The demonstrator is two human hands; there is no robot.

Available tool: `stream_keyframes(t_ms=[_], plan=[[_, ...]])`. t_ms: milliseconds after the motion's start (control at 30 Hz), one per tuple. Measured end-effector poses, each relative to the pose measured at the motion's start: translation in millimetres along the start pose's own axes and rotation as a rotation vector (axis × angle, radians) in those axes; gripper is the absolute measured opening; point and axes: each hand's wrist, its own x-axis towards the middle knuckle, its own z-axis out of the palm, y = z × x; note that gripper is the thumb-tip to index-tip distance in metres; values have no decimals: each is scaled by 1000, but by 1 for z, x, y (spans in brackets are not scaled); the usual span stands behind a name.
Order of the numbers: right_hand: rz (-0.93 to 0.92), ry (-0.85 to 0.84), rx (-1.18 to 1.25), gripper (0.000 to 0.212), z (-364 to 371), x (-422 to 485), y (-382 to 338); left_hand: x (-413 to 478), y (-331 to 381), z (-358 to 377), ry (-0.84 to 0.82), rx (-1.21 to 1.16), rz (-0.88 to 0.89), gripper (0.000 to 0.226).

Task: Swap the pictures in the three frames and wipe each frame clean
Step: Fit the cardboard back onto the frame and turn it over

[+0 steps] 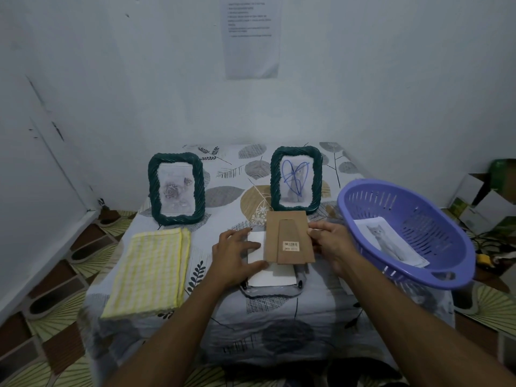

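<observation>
Beside left hand (237,255), backing board (287,236), right hand (332,244) pinching its edge

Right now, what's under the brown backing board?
A white sheet lies under the brown backing board, pressed by the left hand, on the face-down frame. The right hand pinches the board. The sheet's underside is hidden.

Likely a home; cloth-covered table (223,191), tiled floor (55,275).
</observation>
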Motion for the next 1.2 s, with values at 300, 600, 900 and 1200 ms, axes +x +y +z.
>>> stream_keyframes(t_ms=[300,600,900,1200], plan=[[-7,-9,-7,14,0,-4,-2,0,2,-4,-21,-49,-35,65],[-25,-39,-46,16,11,-11,-1,4,22,-17,169,-429,-106,24],[-103,-31,-255,13,24,-18,5,-4,13,-21,175,-334,-160,28],[-168,-16,-438,10,27,-18,6,-7,9,-17,188,-221,-129,32]])
